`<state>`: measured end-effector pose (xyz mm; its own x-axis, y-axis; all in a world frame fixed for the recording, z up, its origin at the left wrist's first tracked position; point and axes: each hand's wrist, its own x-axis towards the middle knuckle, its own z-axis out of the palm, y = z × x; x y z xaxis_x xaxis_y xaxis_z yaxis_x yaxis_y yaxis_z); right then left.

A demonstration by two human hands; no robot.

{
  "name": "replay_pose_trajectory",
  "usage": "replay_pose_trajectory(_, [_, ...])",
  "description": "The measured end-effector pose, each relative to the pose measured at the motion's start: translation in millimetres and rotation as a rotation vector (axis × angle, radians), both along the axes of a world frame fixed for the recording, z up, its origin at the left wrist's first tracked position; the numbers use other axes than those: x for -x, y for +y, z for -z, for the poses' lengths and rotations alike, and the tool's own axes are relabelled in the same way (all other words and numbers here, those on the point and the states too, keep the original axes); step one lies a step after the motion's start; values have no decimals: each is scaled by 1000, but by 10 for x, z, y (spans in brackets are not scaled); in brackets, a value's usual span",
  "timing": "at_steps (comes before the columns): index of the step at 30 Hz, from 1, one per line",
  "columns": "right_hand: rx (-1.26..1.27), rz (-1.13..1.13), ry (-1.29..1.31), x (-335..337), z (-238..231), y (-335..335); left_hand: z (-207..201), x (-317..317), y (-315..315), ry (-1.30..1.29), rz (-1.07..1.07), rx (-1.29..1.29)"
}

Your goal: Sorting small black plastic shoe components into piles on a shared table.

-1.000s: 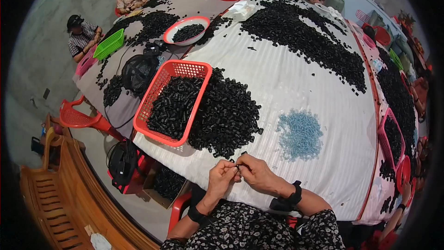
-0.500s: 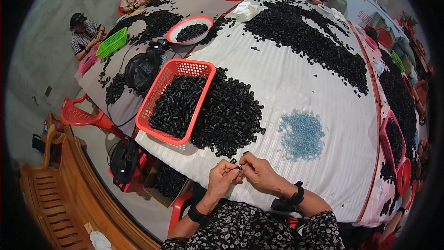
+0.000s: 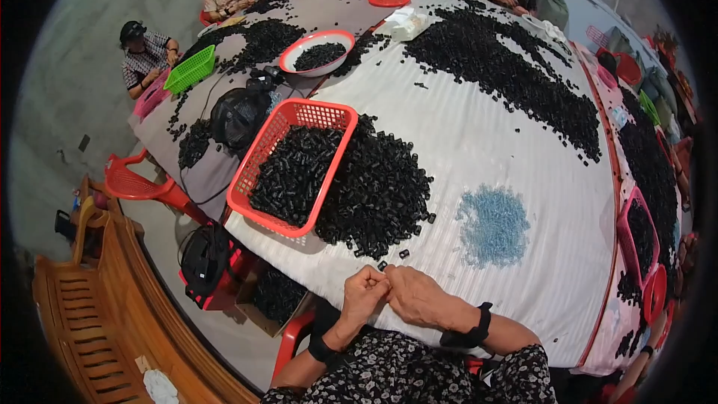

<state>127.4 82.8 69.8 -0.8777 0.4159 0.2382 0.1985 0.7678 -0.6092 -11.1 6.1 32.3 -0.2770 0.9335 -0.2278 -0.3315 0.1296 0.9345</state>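
My left hand (image 3: 364, 293) and my right hand (image 3: 416, 298) meet fingertip to fingertip over the near edge of the white-covered table. Both are closed in a pinch, and the fingers hide whatever is between them. Just beyond the fingertips lie two loose small black cylindrical pieces (image 3: 383, 265). A large heap of the same black pieces (image 3: 385, 198) spreads ahead of my hands. Against its left side stands a red plastic basket (image 3: 238, 188), filled with more of them. Right of the heap, a pile of small pale-blue translucent pieces (image 3: 493, 226) lies on the cover.
Farther off are another long black heap (image 3: 501, 60), a red-rimmed white basin (image 3: 289, 69) and a green basket (image 3: 191, 69). Several people sit around the table. A cardboard box (image 3: 247, 301) and a black bag (image 3: 203, 258) are below the left edge, near a wooden bench (image 3: 82, 322).
The view has shifted slightly. My right hand has turned and its fingers have closed in against my left fingertips, covering the small black piece that showed between them before.
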Motion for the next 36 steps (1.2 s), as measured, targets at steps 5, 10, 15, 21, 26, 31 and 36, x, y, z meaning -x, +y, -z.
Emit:
replay_pose_trajectory(5, [-216,159,-96,67,88,-127,106,-62,0,6,-72,19])
replay_pose_trajectory(10, [-266,215,-142,143,103,-138,72,-61,18,12,-110,57])
replay_pose_trajectory(15, [-253,211,-111,188,184,-127,48,-109,16,35,-169,89])
replay_pose_trajectory(21, [-237,258,-23,259,248,-117,136,-148,20,91,-263,32])
replay_pose_trajectory(26, [-237,236,136,316,279,-34,56,-117,30,20,-317,14])
replay_pose_trajectory(31, [-180,185,81,265,213,-25,-5,-99,22,-52,-298,25])
replay_pose_trajectory(36, [-199,167,82,276,242,-21,40,-90,9,-28,-266,26])
